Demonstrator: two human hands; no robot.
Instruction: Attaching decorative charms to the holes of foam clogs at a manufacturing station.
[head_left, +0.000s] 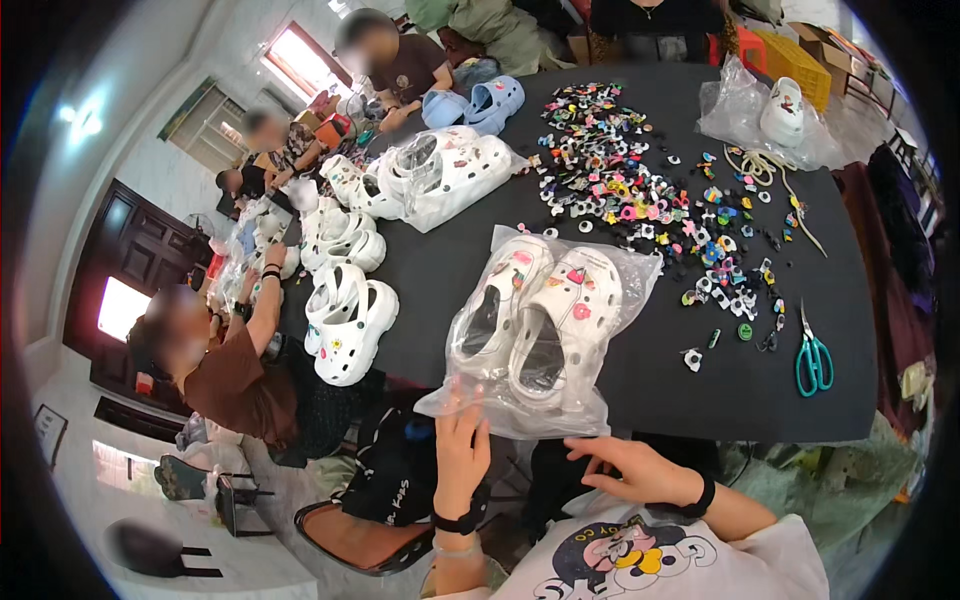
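A pair of white clogs (575, 310) with small charms on top lies inside a clear plastic bag (638, 275) near the table's front edge. My left hand (460, 445) reaches up to the bag's near left corner, its fingers stretched out and touching the plastic. Just off the bag's near right corner, my right hand (635, 468) hovers with its fingers apart and lightly bent, holding nothing.
Loose shoe charms (630, 190) cover the table's middle and right. Teal-handled scissors (814, 362) lie at the right edge, below a cord (755, 168). White clogs (345, 325) and blue clogs (493, 105) stand left and far. Co-workers (235, 365) sit along the left.
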